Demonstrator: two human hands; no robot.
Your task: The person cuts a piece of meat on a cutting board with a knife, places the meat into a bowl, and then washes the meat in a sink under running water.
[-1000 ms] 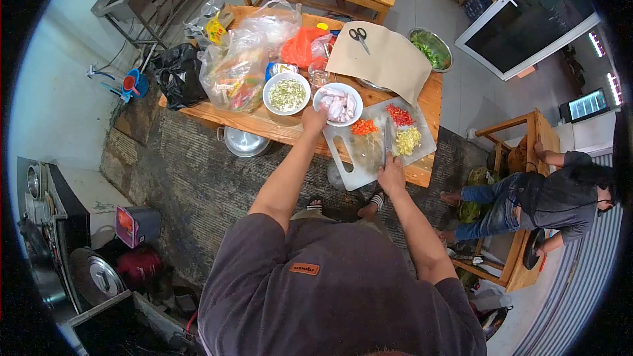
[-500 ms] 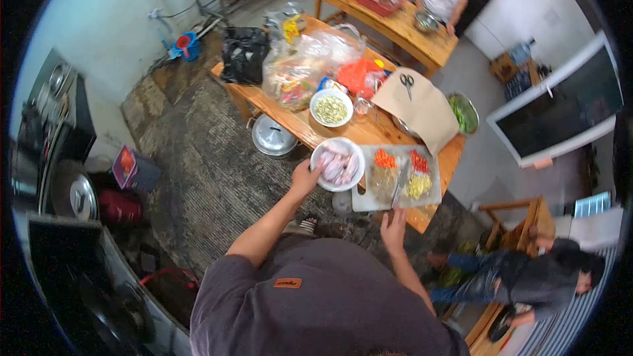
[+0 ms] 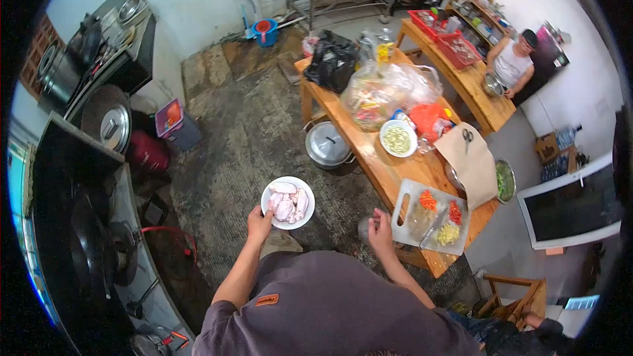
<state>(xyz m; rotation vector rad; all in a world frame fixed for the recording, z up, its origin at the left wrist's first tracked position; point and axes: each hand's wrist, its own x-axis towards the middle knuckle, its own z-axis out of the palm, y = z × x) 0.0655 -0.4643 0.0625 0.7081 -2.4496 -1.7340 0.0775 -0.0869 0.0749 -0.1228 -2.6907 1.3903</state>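
A white bowl (image 3: 287,180) of pale raw meat pieces (image 3: 287,203) is held over the floor by my left hand (image 3: 260,224), which grips its left rim. My right hand (image 3: 380,232) is raised beside the table's near edge, its fingers partly curled with nothing visible in them. Just right of it lies a white cutting board (image 3: 407,196) bearing chopped orange, red and yellow pieces and a knife (image 3: 432,229). Farther back on the wooden table (image 3: 384,170) stands a white bowl of pale green pieces (image 3: 397,139).
Plastic bags (image 3: 389,89) crowd the table's far end, and scissors (image 3: 467,137) lie on brown paper (image 3: 469,161). A lidded pot (image 3: 326,144) is on the floor. Left are a counter with a wok (image 3: 86,237) and a bin (image 3: 178,125). A person (image 3: 511,66) sits behind another table.
The view has swung left. My left hand has carried the meat bowl away from the table, and my right hand has moved off the cutting board's edge and the knife handle.
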